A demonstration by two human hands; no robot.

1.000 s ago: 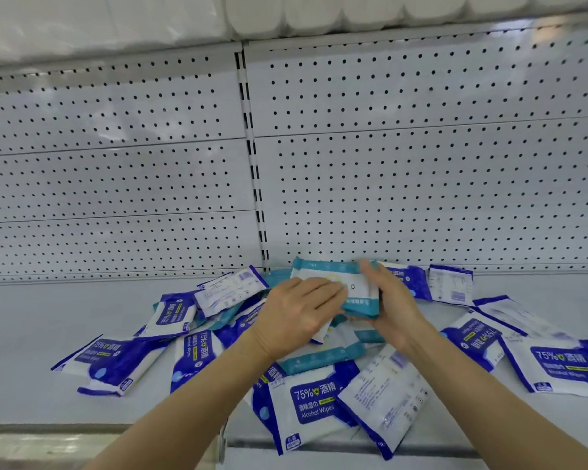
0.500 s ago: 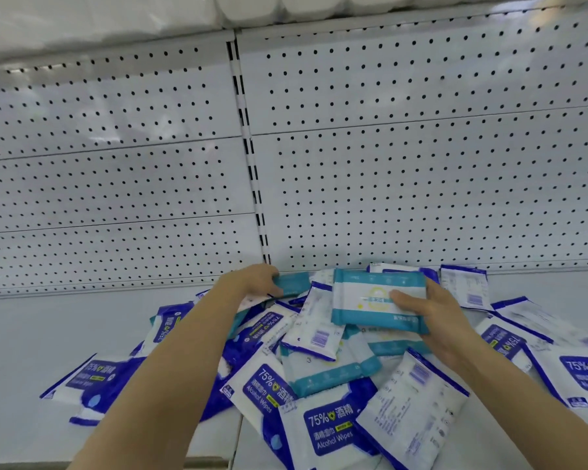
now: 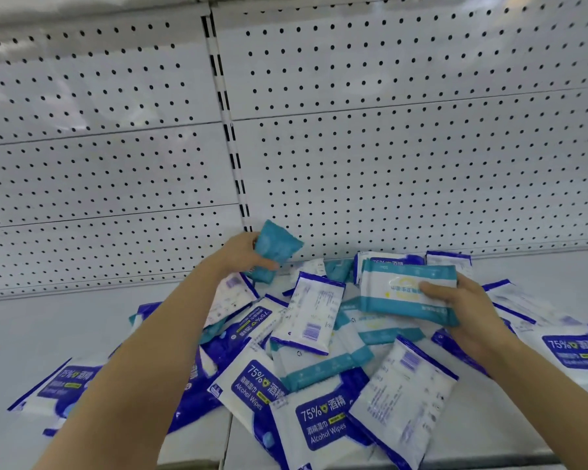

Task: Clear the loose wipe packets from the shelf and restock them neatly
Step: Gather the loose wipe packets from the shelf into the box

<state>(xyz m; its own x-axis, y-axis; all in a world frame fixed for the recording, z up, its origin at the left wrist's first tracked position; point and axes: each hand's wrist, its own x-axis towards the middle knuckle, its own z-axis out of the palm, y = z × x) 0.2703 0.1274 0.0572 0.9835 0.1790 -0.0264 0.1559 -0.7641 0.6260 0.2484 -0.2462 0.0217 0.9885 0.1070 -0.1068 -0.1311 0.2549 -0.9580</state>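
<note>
A loose heap of wipe packets (image 3: 306, 361) lies on the white shelf (image 3: 65, 334), several blue-and-white ones marked "Alcohol Wipes" and some teal-and-white ones. My left hand (image 3: 241, 254) grips a teal packet (image 3: 275, 247) lifted above the back of the heap, close to the pegboard. My right hand (image 3: 462, 310) holds a small stack of teal-and-white packets (image 3: 404, 290) flat over the right side of the heap, thumb on top.
A white pegboard back wall (image 3: 387, 147) with a slotted upright (image 3: 231, 137) rises behind the shelf. More blue packets (image 3: 574, 351) lie at the far right. The shelf's front edge (image 3: 387, 464) runs along the bottom.
My left hand has lifted a teal packet up from the back of the heap. My right hand keeps its stack of teal packets. The view has moved closer to the shelf.
</note>
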